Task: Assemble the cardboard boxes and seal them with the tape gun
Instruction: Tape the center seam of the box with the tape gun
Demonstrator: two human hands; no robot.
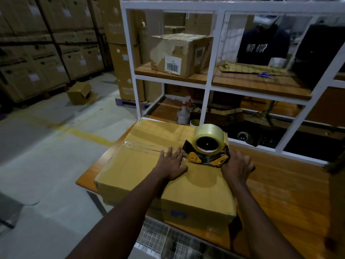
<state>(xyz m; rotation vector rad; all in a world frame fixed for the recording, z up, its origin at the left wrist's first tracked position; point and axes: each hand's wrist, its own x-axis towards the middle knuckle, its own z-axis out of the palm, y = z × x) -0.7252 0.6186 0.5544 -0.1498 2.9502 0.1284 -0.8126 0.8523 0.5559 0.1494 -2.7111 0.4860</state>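
Cardboard box sits closed on the wooden tabletop, near its 9 o'clock edge, with one box corner overhanging slightly. The centre seam is the long axis and runs roughly 9 to 3 o'clock across the box top. Shiny tape shows on its 9 o'clock stretch.

Tape gun stands on the box top at the 3 o'clock end of the seam, roll face toward the camera, yellow blade guards down on the cardboard.

Right hand is at 4 o'clock of the gun, fingers curled about its handle. The handle itself is hidden under the hand. Left hand lies flat with fingers straight, pressing the flaps just at 9 o'clock of the gun, fingertips on the seam line.

Judgement: taping step, right hand does the pull. The left hand sits in the gun's path if the pull goes toward 9 o'clock.

Room: open tabletop at 3 to 5 o'clock. White rack frame is close at 12 o'clock, so little clearance there. Floor drop at 9 o'clock, wire basket at 6 o'clock.
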